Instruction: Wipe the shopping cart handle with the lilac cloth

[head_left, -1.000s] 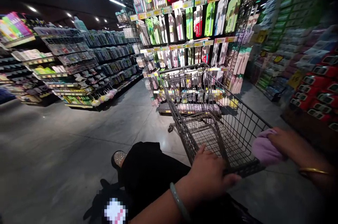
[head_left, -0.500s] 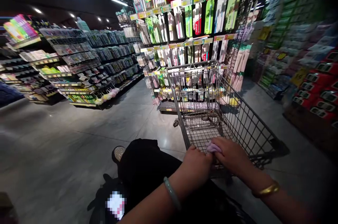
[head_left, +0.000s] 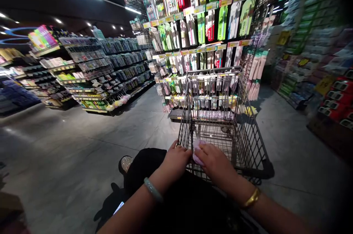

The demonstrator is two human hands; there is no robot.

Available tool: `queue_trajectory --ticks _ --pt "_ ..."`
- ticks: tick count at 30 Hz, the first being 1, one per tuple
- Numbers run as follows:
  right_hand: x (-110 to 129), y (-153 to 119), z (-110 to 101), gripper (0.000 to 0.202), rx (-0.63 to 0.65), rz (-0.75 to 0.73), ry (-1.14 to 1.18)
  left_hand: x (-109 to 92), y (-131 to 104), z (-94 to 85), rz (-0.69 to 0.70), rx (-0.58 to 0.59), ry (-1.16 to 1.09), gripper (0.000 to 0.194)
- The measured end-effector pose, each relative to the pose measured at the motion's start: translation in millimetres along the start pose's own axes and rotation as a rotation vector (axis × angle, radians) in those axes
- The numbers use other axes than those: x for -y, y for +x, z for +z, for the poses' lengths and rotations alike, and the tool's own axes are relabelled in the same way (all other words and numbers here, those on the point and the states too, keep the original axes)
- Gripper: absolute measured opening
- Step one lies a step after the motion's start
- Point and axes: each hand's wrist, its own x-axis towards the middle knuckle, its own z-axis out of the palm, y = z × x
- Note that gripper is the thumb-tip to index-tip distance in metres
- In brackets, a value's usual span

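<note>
A dark wire shopping cart [head_left: 266, 169] stands in front of me, its basket floor bare. My left hand [head_left: 176, 160], with a pale green bangle at the wrist, is closed around the near left corner of the cart's rim. Just to its right, my right hand [head_left: 216, 160], wearing a gold bracelet, is closed on a crumpled lilac cloth [head_left: 196, 157]. The cloth bunches out on the left side of the fingers, against the near edge of the cart. My palms and the rim beneath them are hidden.
Beyond the cart rises a display rack [head_left: 176, 114] hung with packaged goods, toothbrush-like packs among them. More stocked shelves [head_left: 91, 75] stand to the left, and red boxes [head_left: 335, 96] are stacked at the right. Grey floor [head_left: 116, 127] runs between them.
The cart has swung round so that it faces the rack more squarely. Both hands have moved left with its near edge, and more of the lilac cloth shows.
</note>
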Motion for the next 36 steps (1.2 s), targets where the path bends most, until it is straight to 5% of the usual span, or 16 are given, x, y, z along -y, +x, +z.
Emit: queue_trajectory --ticks 8,21,24,30,33,36 --pt "3 28 0 0.024 0.194 -0.031 -0.014 65 0 -16.9 -0.135 0.049 0.037 0.017" --pt "56 111 53 0.023 0.324 0.036 0.255 149 -12 -25.1 -0.158 0.158 0.003 0.016" --pt "65 123 65 0.026 0.314 0.034 0.233 161 -19 -22.9 -0.205 0.096 0.066 0.020" --pt "87 146 84 0.030 0.332 0.030 0.184 174 -26 -12.2 -0.577 0.155 -0.087 0.037" --pt "81 159 76 0.024 0.396 0.003 0.237 172 -18 -7.7 -0.648 0.207 -0.168 0.043" --pt "47 158 50 0.008 0.522 -0.116 0.272 160 -9 -4.8 -0.744 0.210 -0.217 0.065"
